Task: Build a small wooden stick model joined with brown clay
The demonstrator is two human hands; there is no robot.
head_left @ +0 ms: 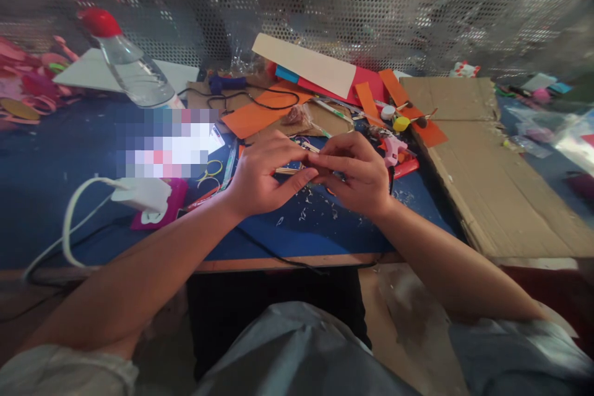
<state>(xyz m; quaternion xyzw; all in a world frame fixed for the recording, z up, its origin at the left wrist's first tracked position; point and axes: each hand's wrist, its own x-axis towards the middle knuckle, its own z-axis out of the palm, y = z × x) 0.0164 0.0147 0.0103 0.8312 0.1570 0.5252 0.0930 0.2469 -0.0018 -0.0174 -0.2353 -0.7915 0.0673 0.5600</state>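
Over the blue table, my left hand [271, 176] and my right hand [355, 174] meet at the fingertips. Both are closed in a pinch around a small piece made of thin pale wooden sticks [286, 171]. Stick ends show in the gap between my left thumb and index finger and just above the fingertips. My fingers hide most of the piece, so its full shape cannot be made out. White scraps [304, 213] lie on the table below my hands. A pink glue gun [394, 150] rests just beyond my right hand.
To the left are a lit phone [185, 145], a white charger [146, 195] with cables and a red-capped bottle [137, 71]. Orange paper [264, 110] and coloured sheets lie behind. Cardboard [501, 185] covers the right side, overhanging the table edge. A perforated metal screen [315, 0] stands behind.
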